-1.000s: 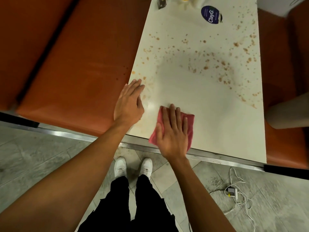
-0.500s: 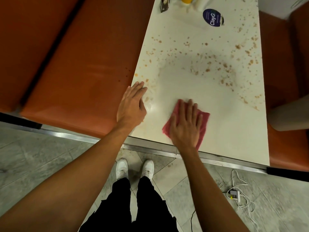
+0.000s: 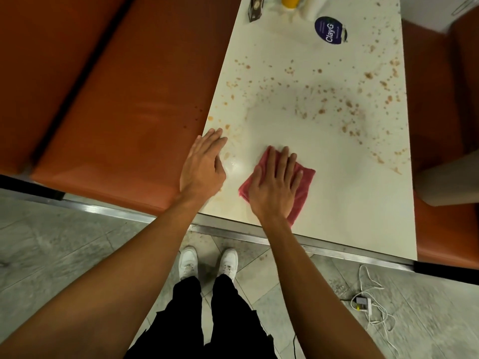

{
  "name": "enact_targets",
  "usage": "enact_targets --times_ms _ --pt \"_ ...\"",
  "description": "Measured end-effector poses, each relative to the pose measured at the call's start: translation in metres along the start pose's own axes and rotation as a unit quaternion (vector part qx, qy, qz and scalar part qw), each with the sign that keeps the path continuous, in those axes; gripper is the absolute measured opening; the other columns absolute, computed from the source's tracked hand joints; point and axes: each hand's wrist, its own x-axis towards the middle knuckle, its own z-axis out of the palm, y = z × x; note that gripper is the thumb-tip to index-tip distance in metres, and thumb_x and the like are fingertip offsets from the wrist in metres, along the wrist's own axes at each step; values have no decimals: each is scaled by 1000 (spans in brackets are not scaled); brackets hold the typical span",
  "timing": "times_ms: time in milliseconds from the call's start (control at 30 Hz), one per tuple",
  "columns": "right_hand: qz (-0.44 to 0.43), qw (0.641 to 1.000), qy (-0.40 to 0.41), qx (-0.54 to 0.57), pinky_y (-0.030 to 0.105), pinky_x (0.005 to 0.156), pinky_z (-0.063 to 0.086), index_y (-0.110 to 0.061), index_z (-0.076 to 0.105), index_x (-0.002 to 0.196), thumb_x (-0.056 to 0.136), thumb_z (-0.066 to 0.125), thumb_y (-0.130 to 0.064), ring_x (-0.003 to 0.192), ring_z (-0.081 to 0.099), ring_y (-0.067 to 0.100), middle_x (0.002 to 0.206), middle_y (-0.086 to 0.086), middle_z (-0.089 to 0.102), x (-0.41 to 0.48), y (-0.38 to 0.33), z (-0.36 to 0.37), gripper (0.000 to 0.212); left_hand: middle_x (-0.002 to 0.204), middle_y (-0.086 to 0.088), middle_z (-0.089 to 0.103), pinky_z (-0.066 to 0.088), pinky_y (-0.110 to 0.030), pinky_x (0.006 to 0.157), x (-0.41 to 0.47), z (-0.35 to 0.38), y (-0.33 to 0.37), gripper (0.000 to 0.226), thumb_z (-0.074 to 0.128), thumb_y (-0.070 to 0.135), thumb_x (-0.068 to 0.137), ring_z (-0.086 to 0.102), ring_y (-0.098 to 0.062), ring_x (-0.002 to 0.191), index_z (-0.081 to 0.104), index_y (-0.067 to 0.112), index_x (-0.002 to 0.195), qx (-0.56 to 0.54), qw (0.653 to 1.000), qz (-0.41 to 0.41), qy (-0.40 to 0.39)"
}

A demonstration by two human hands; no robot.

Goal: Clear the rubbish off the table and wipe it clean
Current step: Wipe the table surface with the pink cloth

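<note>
My right grip (image 3: 274, 187) lies flat with fingers spread, pressing the red cloth (image 3: 306, 180) onto the counter (image 3: 342, 208) close to its near edge. The cloth lies under the palm and pokes out to the right. My left grip (image 3: 202, 167) rests flat, fingers straight, just beside it. Brown spatters (image 3: 347, 104) lie beyond.

An orange bench (image 3: 116, 125) fills the left, and another orange seat (image 3: 445, 229) lies on the right with a beige shape (image 3: 445, 185) over it, too unclear to name. A metal strip (image 3: 337, 251) edges the grey tiled floor (image 3: 51, 242). Nearer, at the right, a white charger (image 3: 363, 304) lies among its tangled cable (image 3: 386, 322). A round blue "ClayG" sticker (image 3: 329, 30) sits far right.
</note>
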Motion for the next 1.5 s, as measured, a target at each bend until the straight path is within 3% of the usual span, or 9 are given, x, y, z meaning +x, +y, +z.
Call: enact_targets --times_ms 233,400,500,700,900,1067,1133,1333,1500 --pt "-198 979 -43 -27 56 131 1 -25 -3 168 112 13 -49 162 -15 25 176 5 -12 -67 -25 9 63 164 -1 43 17 -39 132 1 1 -3 53 49 1 99 30 -14 156 56 12 150 -5 1000 0 -1" --pt "-31 999 -16 -18 57 130 8 -28 0 168 111 15 -50 162 -10 23 176 2 -7 -19 54 -7 63 164 -1 43 17 -40 132 0 0 -2 55 49 -1 97 29 -13 157 55 11 151 -5 1000 -3 -4" --pt "8 1000 -7 -16 58 130 2 -24 -3 168 110 12 -50 162 -13 27 176 5 -10 -19 29 -4 65 164 -1 43 17 -39 132 1 0 -1 54 48 2 98 30 -13 156 55 11 150 3 1000 -4 -3" --pt "-289 955 -53 -34 53 131 3 -29 1 169 113 23 -49 162 -12 20 176 -2 -9 -37 35 -7 64 164 -3 44 20 -43 131 -1 2 -1 49 43 12 103 31 -15 156 55 12 150 25 1000 4 -3" --pt "-43 999 -9 -11 56 130 2 -26 2 169 110 14 -49 162 -10 26 177 4 -4 25 21 -6 64 168 -2 36 18 -42 131 -1 4 0 51 40 19 105 25 -15 159 49 14 155 67 998 5 -12" --pt "-351 933 -53 -57 56 131 2 -27 1 169 112 19 -50 162 -13 23 176 1 -8 15 13 -6 64 170 0 32 18 -43 131 -1 6 -3 54 34 25 105 22 -15 160 47 17 156 75 997 -11 -14" --pt "-402 911 -65 -63 55 130 6 -29 4 169 113 24 -50 162 -12 20 176 -2 -6 28 42 -13 63 171 0 31 16 -41 132 -1 6 -1 54 34 25 105 21 -15 160 46 16 157 74 997 -17 -13" --pt "-131 991 -6 -34 57 130 5 -24 3 169 111 11 -51 163 -8 27 176 3 -2 69 2 -4 65 172 2 26 16 -41 132 1 5 1 58 29 31 106 15 -12 161 40 17 161 77 996 -49 -17" --pt "-369 926 -49 -64 54 131 2 -27 -1 169 113 20 -50 162 -14 22 176 0 -9 37 9 -6 64 172 3 26 18 -42 131 0 5 2 58 29 30 105 15 -12 161 39 17 161 71 996 -58 -11"
